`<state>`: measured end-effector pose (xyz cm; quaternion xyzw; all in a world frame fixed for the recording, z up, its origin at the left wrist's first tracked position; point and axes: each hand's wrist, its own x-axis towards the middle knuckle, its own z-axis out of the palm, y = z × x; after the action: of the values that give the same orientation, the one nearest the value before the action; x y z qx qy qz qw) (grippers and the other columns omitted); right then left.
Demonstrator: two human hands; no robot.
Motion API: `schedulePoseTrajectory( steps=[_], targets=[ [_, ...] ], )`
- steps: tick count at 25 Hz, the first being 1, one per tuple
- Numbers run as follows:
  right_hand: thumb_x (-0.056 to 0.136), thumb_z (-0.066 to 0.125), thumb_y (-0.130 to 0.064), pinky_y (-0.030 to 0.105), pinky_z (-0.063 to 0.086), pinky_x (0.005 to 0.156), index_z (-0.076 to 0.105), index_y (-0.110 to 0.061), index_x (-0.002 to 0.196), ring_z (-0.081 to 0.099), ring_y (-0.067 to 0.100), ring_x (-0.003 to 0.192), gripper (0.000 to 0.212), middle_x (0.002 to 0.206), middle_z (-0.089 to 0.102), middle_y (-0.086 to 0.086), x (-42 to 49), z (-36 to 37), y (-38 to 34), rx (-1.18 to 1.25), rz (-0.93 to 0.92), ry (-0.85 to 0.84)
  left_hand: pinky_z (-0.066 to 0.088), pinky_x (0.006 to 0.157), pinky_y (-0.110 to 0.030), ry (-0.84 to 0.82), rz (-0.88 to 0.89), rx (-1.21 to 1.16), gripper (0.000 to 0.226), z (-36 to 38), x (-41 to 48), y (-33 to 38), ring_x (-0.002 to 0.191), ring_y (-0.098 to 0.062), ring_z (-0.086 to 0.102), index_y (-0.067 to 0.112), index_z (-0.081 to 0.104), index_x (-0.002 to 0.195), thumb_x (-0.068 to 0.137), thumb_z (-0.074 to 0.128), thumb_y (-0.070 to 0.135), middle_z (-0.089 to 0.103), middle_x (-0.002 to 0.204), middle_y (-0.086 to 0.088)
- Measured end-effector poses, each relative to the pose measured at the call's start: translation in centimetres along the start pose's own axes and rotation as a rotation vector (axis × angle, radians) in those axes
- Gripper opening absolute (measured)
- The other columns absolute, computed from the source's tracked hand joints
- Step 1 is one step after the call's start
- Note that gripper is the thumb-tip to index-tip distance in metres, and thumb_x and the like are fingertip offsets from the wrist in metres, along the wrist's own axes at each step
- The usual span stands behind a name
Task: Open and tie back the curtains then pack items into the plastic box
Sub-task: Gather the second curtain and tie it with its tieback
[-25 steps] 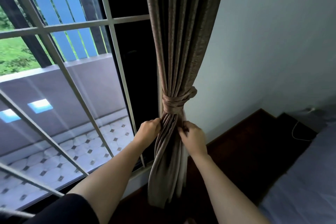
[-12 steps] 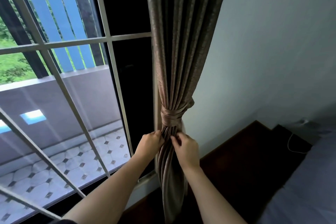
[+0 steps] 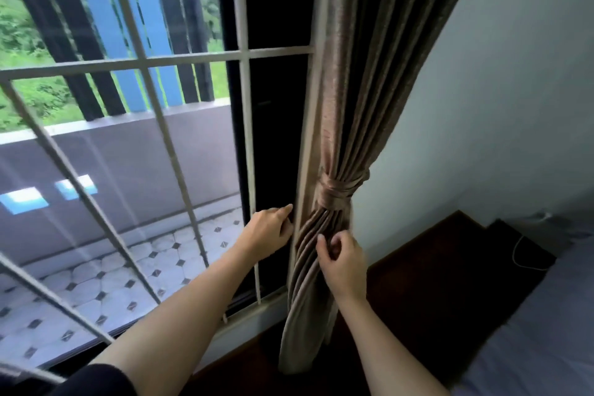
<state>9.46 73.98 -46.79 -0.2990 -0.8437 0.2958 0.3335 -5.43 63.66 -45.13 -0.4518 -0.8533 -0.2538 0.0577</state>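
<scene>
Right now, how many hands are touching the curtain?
1. The right hand pinches the curtain folds just below the tie. The left hand sits beside the curtain by the window frame, apparently off it, though blur leaves some doubt.

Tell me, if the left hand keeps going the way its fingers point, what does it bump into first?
Probably the pale window frame post beside the tied curtain. The left hand points up and right at it, fingertips almost there. Depth is hard to judge.
</scene>
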Motion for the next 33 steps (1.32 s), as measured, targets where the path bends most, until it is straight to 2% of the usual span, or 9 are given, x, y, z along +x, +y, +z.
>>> schedulePoseTrajectory(
  steps=[4, 6, 9, 12, 15, 18, 21, 25, 33],
  targets=[
    [0.087, 0.045, -0.039, 0.029, 0.036, 0.057, 0.053, -0.011, 0.065, 0.057, 0.025, 0.059, 0.036, 0.061, 0.057, 0.004, -2.1, 6.5, -7.5, 0.087, -0.272, -0.143, 0.051, 0.058, -0.029, 0.328, 0.117, 0.031, 0.035, -6.5, -5.4, -4.0, 0.059, -0.027, 0.067, 0.0, 0.071, 0.097, 0.081, 0.046, 0.019, 0.072, 0.072, -0.01],
    [0.087, 0.044, -0.038, 0.032, 0.039, 0.058, 0.055, -0.012, 0.066, 0.058, 0.026, 0.061, 0.035, 0.063, 0.059, 0.005, -2.7, 9.8, -13.6, 0.143, -0.43, -0.254, 0.052, 0.06, -0.027, 0.444, 0.081, 0.143, 0.029, -11.4, -8.9, -7.0, 0.059, -0.023, 0.067, 0.0, 0.073, 0.091, 0.08, 0.05, 0.014, 0.071, 0.07, -0.009],
    [0.084, 0.046, -0.029, 0.029, 0.039, 0.049, 0.053, -0.01, 0.063, 0.054, 0.026, 0.051, 0.029, 0.057, 0.057, 0.006, -4.5, 13.5, -22.2, 0.259, -0.703, -0.292, 0.055, 0.064, -0.029, 0.52, -0.028, 0.325, 0.028, -18.4, -14.3, -11.0, 0.065, -0.025, 0.07, -0.002, 0.072, 0.094, 0.081, 0.052, 0.014, 0.073, 0.077, -0.012],
    [0.085, 0.044, -0.023, 0.023, 0.033, 0.048, 0.053, -0.008, 0.063, 0.053, 0.027, 0.049, 0.028, 0.057, 0.057, 0.008, -7.8, 15.6, -29.1, 0.401, -0.889, -0.4, 0.057, 0.065, -0.031, 0.61, -0.224, 0.556, 0.031, -23.9, -20.8, -12.8, 0.07, -0.027, 0.071, -0.003, 0.072, 0.094, 0.083, 0.05, 0.016, 0.074, 0.081, -0.014],
    [0.086, 0.039, -0.024, 0.029, 0.041, 0.048, 0.054, -0.005, 0.066, 0.056, 0.033, 0.053, 0.031, 0.061, 0.059, 0.012, -12.0, 17.4, -33.4, 0.491, -1.056, -0.587, 0.057, 0.064, -0.033, 0.682, -0.584, 0.694, 0.035, -27.8, -28.6, -12.4, 0.071, -0.03, 0.071, -0.002, 0.071, 0.097, 0.083, 0.046, 0.018, 0.074, 0.084, -0.016],
    [0.088, 0.036, -0.027, 0.041, 0.049, 0.057, 0.061, -0.003, 0.082, 0.061, 0.04, 0.07, 0.035, 0.076, 0.065, 0.018, -16.6, 18.9, -36.9, 0.515, -1.175, -0.756, 0.058, 0.072, -0.044, 0.644, -0.933, 0.698, 0.044, -29.8, -36.2, -11.4, 0.088, -0.034, 0.07, 0.0, 0.067, 0.108, 0.085, 0.04, 0.026, 0.071, 0.102, -0.02],
    [0.089, 0.036, -0.032, 0.041, 0.05, 0.077, 0.062, -0.003, 0.109, 0.062, 0.039, 0.093, 0.043, 0.103, 0.067, 0.018, -23.0, 19.2, -40.7, 0.516, -1.328, -0.871, 0.05, 0.09, -0.047, 0.558, -1.137, 0.776, 0.054, -31.8, -43.8, -10.3, 0.107, -0.035, 0.064, -0.001, 0.064, 0.114, 0.084, 0.034, 0.033, 0.064, 0.119, -0.023],
    [0.094, 0.033, -0.04, 0.039, 0.029, 0.109, 0.042, -0.009, 0.137, 0.036, 0.029, 0.135, 0.054, 0.145, 0.042, 0.012, -32.5, 20.5, -46.2, 0.436, -1.496, -1.005, 0.028, 0.11, -0.043, 0.455, -1.475, 0.787, 0.065, -35.4, -53.6, -10.5, 0.139, -0.026, 0.034, 0.01, 0.04, 0.141, 0.089, 0.021, 0.044, 0.036, 0.15, -0.009],
    [0.085, 0.016, -0.053, 0.042, 0.01, 0.116, 0.023, -0.016, 0.147, 0.009, 0.024, 0.145, 0.072, 0.157, 0.014, 0.008, -49.7, 23.6, -57.2, 0.345, -1.521, -1.197, 0.013, 0.116, -0.039, 0.336, -1.794, 0.775, 0.057, -43.7, -70.7, -14.7, 0.146, -0.017, 0.011, 0.016, 0.018, 0.149, 0.099, 0.025, 0.042, 0.015, 0.158, 0.0]
  ],
)
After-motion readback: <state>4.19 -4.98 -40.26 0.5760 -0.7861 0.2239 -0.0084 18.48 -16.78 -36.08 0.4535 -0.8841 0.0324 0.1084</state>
